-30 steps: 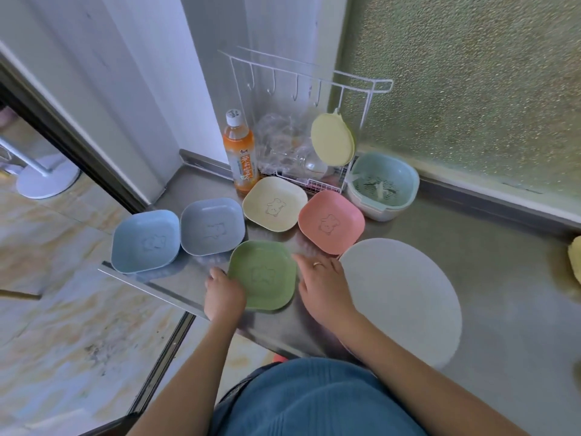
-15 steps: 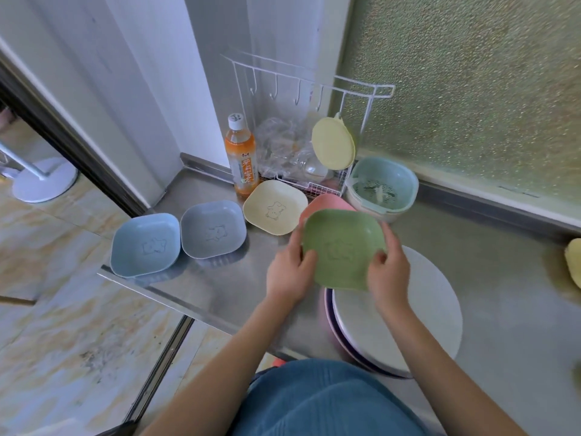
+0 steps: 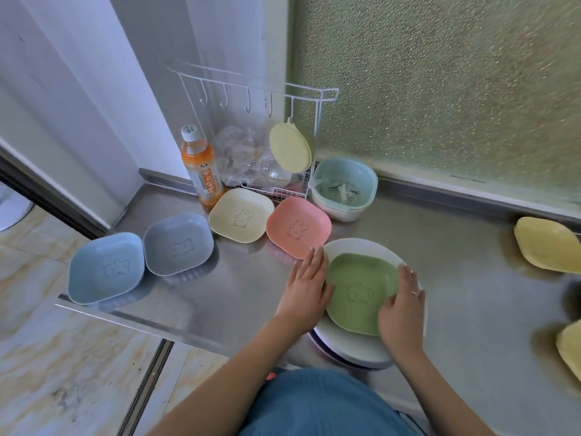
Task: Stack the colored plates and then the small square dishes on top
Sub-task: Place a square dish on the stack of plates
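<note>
The green square dish [image 3: 361,292] sits on the white top plate [image 3: 352,341] of the plate stack at the near edge of the steel tabletop [image 3: 239,287], with a purple rim just showing beneath the white one. The left hand [image 3: 306,286] lies against the dish's left edge with its fingers straight and close together, so its grip is flat and holds nothing. The right hand [image 3: 401,306], a ring on one finger, rests on the dish's right rim, fingers laid along and slightly over the edge; whether that grip pinches the rim or only presses it cannot be told. Four more square dishes lie on the tabletop in a row to the left and farther off: a light blue dish [image 3: 105,269] at the left edge, a grey-blue dish [image 3: 179,243] just beside it, a cream dish [image 3: 240,215], and a pink dish [image 3: 298,231] whose near corner lies close to the left fingertips. Behind them stand an orange drink bottle [image 3: 201,171], a white wire rack [image 3: 261,127] with a yellow lid [image 3: 289,147] hanging from it, and a mint colander bowl [image 3: 344,187]. Two yellow dishes [image 3: 547,243] lie at the far right.
</note>
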`<action>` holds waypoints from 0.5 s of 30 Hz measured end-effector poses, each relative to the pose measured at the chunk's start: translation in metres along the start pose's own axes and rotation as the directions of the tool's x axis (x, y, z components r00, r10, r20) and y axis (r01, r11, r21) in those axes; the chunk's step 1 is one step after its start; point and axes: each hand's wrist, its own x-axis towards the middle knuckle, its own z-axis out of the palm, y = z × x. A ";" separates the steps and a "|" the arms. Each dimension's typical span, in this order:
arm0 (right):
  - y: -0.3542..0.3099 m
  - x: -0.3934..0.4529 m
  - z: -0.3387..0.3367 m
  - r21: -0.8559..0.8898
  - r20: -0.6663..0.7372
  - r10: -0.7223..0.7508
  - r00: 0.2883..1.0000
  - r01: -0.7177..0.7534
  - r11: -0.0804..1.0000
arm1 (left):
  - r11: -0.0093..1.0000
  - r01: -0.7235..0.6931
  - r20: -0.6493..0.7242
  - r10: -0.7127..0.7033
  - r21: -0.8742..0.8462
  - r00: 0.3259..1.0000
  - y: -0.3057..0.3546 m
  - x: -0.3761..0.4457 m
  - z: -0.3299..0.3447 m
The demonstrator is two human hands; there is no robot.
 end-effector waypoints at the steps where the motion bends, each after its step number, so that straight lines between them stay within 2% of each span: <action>1: -0.008 0.002 -0.001 -0.008 -0.026 -0.033 0.999 0.033 0.999 | 1.000 0.007 -0.014 -0.007 -0.018 1.000 -0.002 -0.001 -0.002; 3: -0.029 0.009 -0.002 -0.027 -0.064 -0.151 0.986 0.150 0.988 | 0.996 0.049 -0.062 -0.054 -0.075 0.997 -0.010 -0.004 -0.006; 4: -0.044 0.014 -0.001 -0.048 -0.039 -0.232 0.972 0.231 0.972 | 0.991 0.088 -0.088 -0.097 -0.100 0.991 -0.016 -0.006 -0.009; 7: -0.092 0.036 0.012 -0.144 0.211 -0.406 0.889 0.439 0.887 | 0.953 0.269 -0.187 -0.292 -0.140 0.938 -0.044 -0.012 -0.023; 9: -0.124 0.048 0.030 -0.230 0.353 -0.471 0.808 0.563 0.794 | 0.887 0.433 -0.241 -0.460 -0.157 0.854 -0.070 -0.017 -0.035; 12: -0.145 0.063 0.072 -0.360 0.531 -0.410 0.742 0.635 0.683 | 0.742 0.641 -0.256 -0.670 -0.198 0.697 -0.111 -0.034 -0.054; 13: -0.143 0.067 0.087 -0.369 0.554 -0.342 0.759 0.592 0.717 | 0.716 0.675 -0.251 -0.696 -0.178 0.672 -0.123 -0.041 -0.060; 15: -0.139 0.072 0.111 -0.360 0.568 -0.289 0.771 0.548 0.755 | 0.713 0.691 -0.247 -0.696 -0.119 0.675 -0.142 -0.051 -0.066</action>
